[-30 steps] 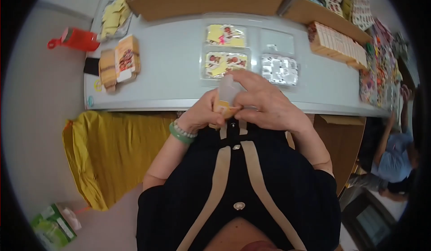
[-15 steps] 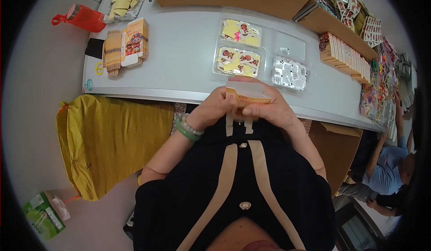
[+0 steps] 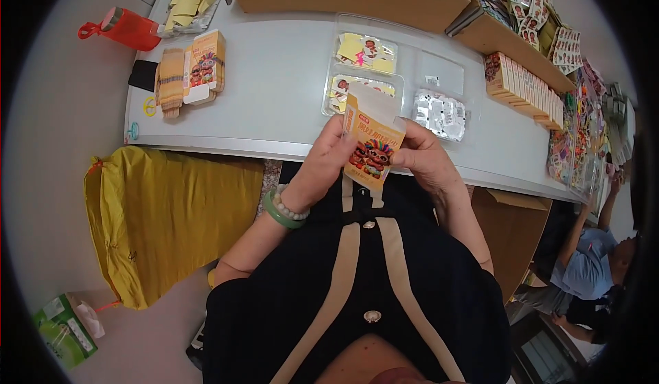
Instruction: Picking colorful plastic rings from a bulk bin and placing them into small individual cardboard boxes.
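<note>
Carton of orange printed cardboard [image 3: 372,152] with raised white flap [image 3: 374,104].
Your bare left hand [image 3: 321,159] pinches its left side, your bare right hand [image 3: 430,159] its right.

We hold an orange box [image 3: 375,152] between our left hand [image 3: 324,157] and right hand [image 3: 429,159]; silvery packets [image 3: 441,114] lie just beyond the right hand, a yellow sack [image 3: 175,226] left of the other.

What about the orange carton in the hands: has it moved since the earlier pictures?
Yes. Judged against the clear tray, the orange carton has tilted up; it now overlaps more of the tray in view.
</note>
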The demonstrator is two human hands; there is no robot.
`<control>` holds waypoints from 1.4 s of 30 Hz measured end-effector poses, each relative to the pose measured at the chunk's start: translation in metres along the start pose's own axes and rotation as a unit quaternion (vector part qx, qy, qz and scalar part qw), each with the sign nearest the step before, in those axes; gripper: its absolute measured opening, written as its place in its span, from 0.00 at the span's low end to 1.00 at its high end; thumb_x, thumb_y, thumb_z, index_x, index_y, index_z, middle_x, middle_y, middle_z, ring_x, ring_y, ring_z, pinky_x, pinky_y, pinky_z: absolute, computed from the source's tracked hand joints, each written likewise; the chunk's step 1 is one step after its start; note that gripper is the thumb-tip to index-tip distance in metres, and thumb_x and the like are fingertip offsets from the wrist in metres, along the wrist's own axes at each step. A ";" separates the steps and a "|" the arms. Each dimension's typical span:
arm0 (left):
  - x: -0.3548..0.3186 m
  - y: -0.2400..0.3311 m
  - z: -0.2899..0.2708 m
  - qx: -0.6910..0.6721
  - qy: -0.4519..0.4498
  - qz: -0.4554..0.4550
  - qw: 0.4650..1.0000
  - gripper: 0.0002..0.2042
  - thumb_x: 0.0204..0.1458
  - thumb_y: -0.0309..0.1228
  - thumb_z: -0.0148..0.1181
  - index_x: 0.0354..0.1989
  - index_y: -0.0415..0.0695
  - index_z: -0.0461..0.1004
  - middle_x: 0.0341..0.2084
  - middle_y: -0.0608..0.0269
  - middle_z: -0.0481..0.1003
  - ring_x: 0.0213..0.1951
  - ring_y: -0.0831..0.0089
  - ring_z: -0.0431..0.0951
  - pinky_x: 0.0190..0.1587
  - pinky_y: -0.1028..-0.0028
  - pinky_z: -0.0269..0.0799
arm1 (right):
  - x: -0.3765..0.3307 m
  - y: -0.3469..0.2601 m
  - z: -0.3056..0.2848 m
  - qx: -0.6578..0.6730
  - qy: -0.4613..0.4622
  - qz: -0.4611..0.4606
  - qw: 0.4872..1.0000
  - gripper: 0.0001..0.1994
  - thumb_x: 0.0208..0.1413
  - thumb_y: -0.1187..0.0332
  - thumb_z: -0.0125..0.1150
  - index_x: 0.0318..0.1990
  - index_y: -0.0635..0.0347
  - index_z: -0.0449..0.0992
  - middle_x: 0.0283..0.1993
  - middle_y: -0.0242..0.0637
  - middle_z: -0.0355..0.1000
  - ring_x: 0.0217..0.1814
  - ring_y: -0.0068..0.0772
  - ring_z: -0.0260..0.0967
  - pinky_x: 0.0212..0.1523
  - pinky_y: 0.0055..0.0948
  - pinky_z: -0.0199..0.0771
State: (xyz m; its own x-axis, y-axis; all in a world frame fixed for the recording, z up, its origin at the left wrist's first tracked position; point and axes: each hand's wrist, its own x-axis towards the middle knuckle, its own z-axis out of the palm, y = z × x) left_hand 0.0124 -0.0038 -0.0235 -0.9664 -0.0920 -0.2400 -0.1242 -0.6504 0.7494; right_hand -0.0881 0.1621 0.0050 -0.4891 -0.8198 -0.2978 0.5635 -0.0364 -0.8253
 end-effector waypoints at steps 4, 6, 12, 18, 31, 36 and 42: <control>0.001 0.001 0.004 0.112 -0.055 0.082 0.989 0.20 0.58 0.37 0.53 0.53 0.37 0.61 0.44 0.62 0.70 0.44 0.80 0.71 0.48 0.77 0.68 | -0.001 0.001 0.006 -0.025 0.014 -0.015 0.999 0.22 0.50 0.73 0.62 0.54 0.65 0.69 0.46 0.33 0.71 0.46 0.21 0.67 0.49 0.23 0.68; 0.000 0.003 0.004 0.121 -0.049 0.059 0.990 0.20 0.58 0.38 0.54 0.52 0.37 0.62 0.43 0.63 0.71 0.44 0.80 0.71 0.47 0.77 0.69 | 0.003 0.012 -0.005 -0.056 0.072 -0.034 0.995 0.19 0.50 0.72 0.62 0.51 0.64 0.70 0.43 0.31 0.71 0.43 0.18 0.66 0.47 0.21 0.67; -0.003 0.007 0.009 0.172 0.004 0.065 0.983 0.15 0.58 0.31 0.52 0.50 0.34 0.67 0.39 0.63 0.74 0.41 0.80 0.73 0.46 0.78 0.70 | 0.000 0.020 -0.004 -0.143 0.076 -0.068 0.984 0.18 0.55 0.73 0.57 0.53 0.66 0.68 0.47 0.35 0.72 0.47 0.23 0.68 0.51 0.25 0.67; -0.009 0.008 -0.004 0.200 -0.014 0.000 0.980 0.14 0.58 0.29 0.52 0.50 0.34 0.68 0.41 0.62 0.74 0.42 0.81 0.72 0.46 0.79 0.69 | -0.003 0.026 0.007 -0.037 0.114 -0.105 0.987 0.24 0.53 0.79 0.56 0.59 0.64 0.60 0.47 0.39 0.71 0.49 0.25 0.68 0.50 0.23 0.67; -0.021 -0.016 -0.004 0.194 0.030 0.144 0.970 0.24 0.53 0.19 0.55 0.59 0.38 0.58 0.45 0.55 0.72 0.44 0.73 0.75 0.44 0.76 0.72 | -0.004 0.025 -0.009 -0.131 0.046 -0.076 0.987 0.16 0.52 0.81 0.55 0.48 0.61 0.65 0.41 0.31 0.67 0.44 0.19 0.65 0.44 0.20 0.67; -0.019 -0.011 -0.007 0.262 0.018 0.194 0.945 0.22 0.52 0.18 0.56 0.56 0.39 0.61 0.43 0.58 0.72 0.41 0.75 0.75 0.40 0.77 0.73 | -0.007 0.012 -0.008 -0.247 0.041 -0.082 0.965 0.12 0.49 0.79 0.59 0.42 0.60 0.67 0.38 0.29 0.67 0.41 0.20 0.64 0.43 0.19 0.66; -0.011 0.008 -0.020 0.236 -0.093 0.014 0.967 0.12 0.51 0.18 0.57 0.45 0.37 0.70 0.39 0.65 0.70 0.40 0.79 0.72 0.42 0.79 0.70 | -0.010 0.002 -0.013 -0.371 -0.029 -0.128 0.919 0.13 0.46 0.80 0.62 0.39 0.62 0.69 0.37 0.29 0.67 0.41 0.22 0.65 0.46 0.24 0.66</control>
State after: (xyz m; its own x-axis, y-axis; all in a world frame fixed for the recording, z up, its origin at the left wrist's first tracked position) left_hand 0.0268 -0.0229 -0.0268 -0.9892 0.0607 -0.1332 -0.1437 -0.2293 0.9627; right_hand -0.0908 0.1775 0.0000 -0.4945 -0.8682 -0.0408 -0.1846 0.1508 -0.9712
